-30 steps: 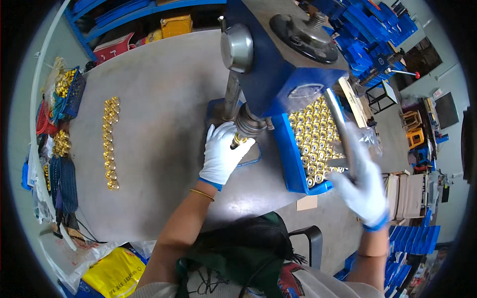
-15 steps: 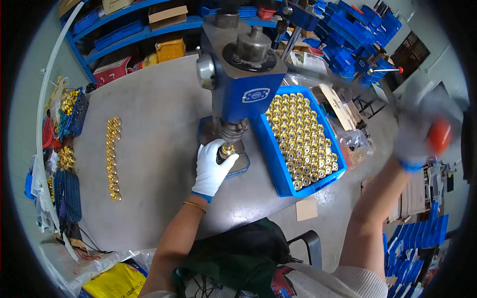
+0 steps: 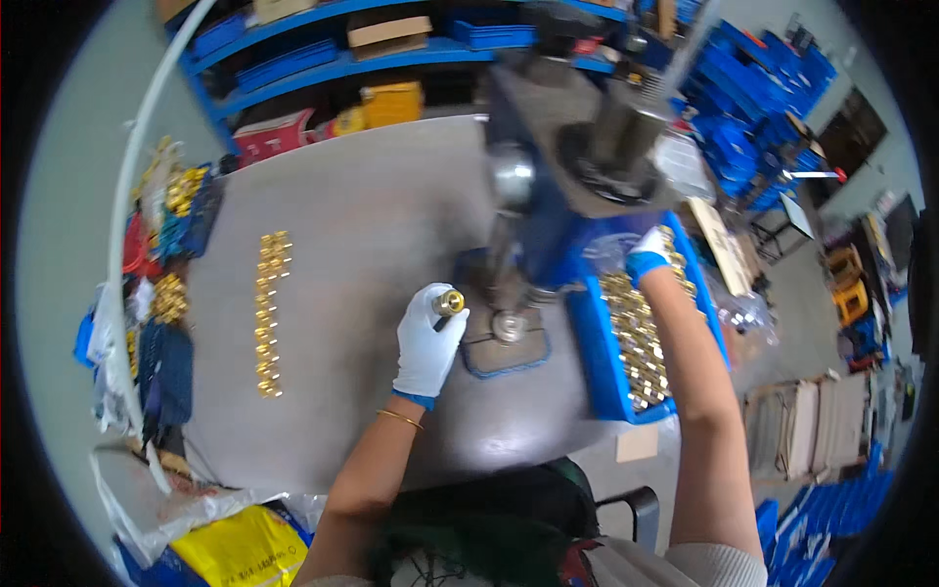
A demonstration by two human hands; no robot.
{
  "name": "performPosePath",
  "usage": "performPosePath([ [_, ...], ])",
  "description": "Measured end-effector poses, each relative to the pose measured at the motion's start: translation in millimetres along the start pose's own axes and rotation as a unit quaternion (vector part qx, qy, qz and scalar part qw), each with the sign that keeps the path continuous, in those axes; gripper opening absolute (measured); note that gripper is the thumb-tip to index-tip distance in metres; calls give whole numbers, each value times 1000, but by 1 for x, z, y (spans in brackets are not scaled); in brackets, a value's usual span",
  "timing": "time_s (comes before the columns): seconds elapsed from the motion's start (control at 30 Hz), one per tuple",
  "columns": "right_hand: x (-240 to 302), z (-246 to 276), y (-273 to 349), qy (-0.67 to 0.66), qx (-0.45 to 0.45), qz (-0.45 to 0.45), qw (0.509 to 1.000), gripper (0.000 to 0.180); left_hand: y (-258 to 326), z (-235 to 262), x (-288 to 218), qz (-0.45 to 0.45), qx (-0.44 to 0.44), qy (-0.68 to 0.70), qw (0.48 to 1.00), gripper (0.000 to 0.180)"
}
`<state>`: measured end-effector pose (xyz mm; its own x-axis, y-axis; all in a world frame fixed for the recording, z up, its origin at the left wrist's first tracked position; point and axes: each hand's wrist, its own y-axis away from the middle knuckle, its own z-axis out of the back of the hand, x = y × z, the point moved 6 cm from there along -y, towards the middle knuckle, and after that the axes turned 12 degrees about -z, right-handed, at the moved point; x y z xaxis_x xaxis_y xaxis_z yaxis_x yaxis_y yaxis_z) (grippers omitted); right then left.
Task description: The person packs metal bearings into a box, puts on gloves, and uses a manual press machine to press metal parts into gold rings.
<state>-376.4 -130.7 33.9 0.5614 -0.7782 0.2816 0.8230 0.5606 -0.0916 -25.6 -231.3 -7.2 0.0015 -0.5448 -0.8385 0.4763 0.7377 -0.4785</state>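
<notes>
My left hand (image 3: 427, 342), in a white glove with a blue cuff, grips a short round brass fitting (image 3: 449, 302) with its ringed end facing up. It is just left of the press's base plate (image 3: 533, 350), where a round metal seat (image 3: 509, 327) shows. The blue bench press (image 3: 558, 201) rises beyond. At the far part of the blue bin (image 3: 610, 391), my gloved right hand (image 3: 648, 250) is over the rows of brass fittings (image 3: 638, 342). Its fingers are mostly hidden, and a clear plastic shape is beside it.
A column of brass fittings (image 3: 266, 323) lies on the grey table (image 3: 342, 245). Baskets with golden parts (image 3: 170, 298) line the left edge. Blue shelving (image 3: 342, 67) stands behind, and a chair armrest (image 3: 643, 509) is at the front.
My left hand has drawn the brass fitting left, off the press. My right hand has left the red knob at far right and reached into the blue bin. The view has shifted.
</notes>
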Motion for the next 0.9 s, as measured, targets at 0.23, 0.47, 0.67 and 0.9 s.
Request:
performPosePath([
  [0.23,0,-25,-34,160,-11,119,980,49,-38,153,83,-55,-27,-373,926,41],
  [0.47,54,-15,11,-68,40,192,978,42,-52,231,139,30,56,-559,827,34],
  [0.67,12,41,54,-248,76,203,944,40,-57,224,132,37,19,-579,814,39],
  [0.9,114,21,159,-77,237,260,933,44,-54,238,132,65,-9,-608,791,40],
])
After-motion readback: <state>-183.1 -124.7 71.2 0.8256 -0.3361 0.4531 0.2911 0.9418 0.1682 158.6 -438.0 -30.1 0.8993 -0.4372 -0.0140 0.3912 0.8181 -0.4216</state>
